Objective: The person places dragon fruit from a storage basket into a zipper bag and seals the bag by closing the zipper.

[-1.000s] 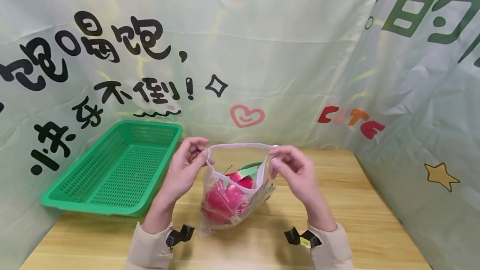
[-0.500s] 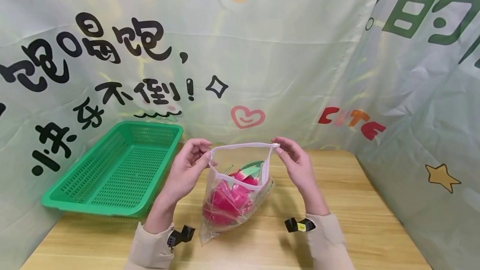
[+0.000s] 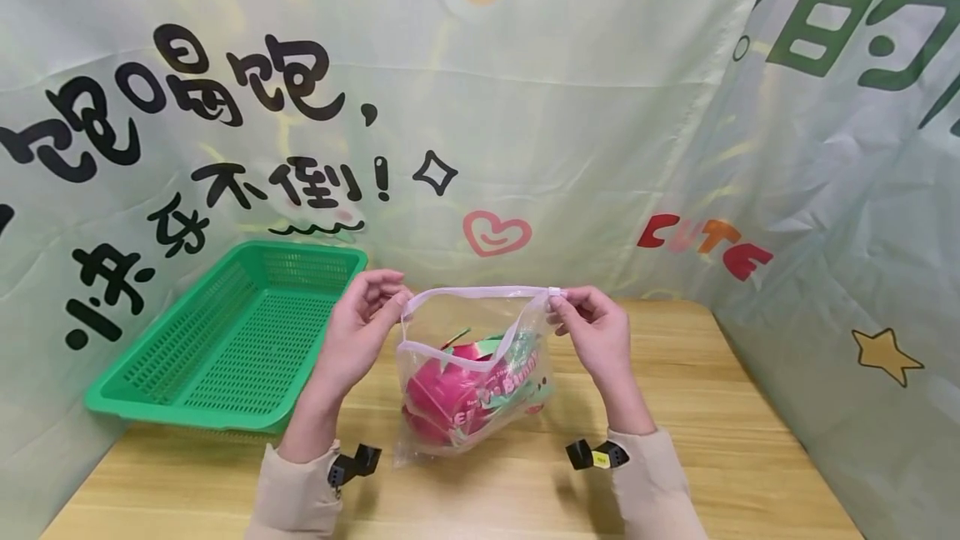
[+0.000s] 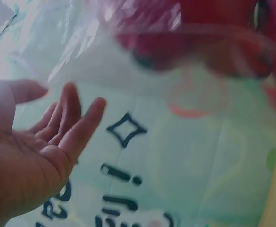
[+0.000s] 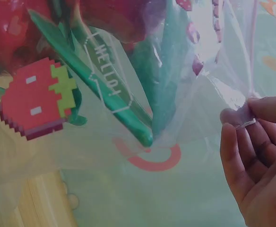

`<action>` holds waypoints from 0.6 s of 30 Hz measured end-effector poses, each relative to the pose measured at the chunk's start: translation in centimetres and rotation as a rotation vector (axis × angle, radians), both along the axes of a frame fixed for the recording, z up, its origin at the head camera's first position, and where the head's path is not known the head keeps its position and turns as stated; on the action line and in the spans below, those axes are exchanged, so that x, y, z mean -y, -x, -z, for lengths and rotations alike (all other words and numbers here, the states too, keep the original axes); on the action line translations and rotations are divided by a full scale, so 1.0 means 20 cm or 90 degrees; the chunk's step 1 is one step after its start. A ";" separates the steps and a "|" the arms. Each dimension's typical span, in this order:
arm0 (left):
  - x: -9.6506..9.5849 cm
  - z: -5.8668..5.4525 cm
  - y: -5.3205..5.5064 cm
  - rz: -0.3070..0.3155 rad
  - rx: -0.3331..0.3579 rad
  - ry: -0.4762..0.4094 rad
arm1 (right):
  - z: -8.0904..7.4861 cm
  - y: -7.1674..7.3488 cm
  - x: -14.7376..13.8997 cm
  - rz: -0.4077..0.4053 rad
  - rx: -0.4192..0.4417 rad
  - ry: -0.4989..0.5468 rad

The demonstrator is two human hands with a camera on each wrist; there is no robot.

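Note:
A clear zip bag [image 3: 480,394] with a pale purple zip edge stands on the table, its mouth gaping. Printed on its film are pink lettering and, in the right wrist view, a pixel-style strawberry [image 5: 36,99]. Inside lie glossy red-pink fruit-like pieces [image 3: 435,394] with green leaf-like parts [image 5: 95,80]; their exact kind is unclear through the film. At the left corner of the mouth, my left hand [image 3: 360,327] pinches the edge between thumb and finger. My right hand [image 3: 596,332] pinches the right corner by the small white slider [image 3: 554,292].
A green perforated plastic basket [image 3: 112,407] stands to the left, close beside my left forearm. Wooden tabletop [image 3: 675,407] extends to the right of the bag. A printed cloth backdrop [image 3: 585,148] hangs behind and along the sides.
My right hand has come onto the slider corner of the bag. My left hand has shifted slightly left, and the bag's printed front has turned more toward the head camera.

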State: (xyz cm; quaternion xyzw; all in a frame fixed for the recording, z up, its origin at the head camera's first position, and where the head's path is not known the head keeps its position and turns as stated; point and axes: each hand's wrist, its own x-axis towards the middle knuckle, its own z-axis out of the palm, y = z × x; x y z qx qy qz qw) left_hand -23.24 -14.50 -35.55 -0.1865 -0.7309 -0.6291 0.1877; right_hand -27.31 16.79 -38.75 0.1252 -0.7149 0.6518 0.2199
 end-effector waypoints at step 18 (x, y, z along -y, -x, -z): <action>0.17 -0.03 -0.06 -0.064 -0.033 0.224 | -0.03 -0.04 0.01 -0.036 -0.024 0.066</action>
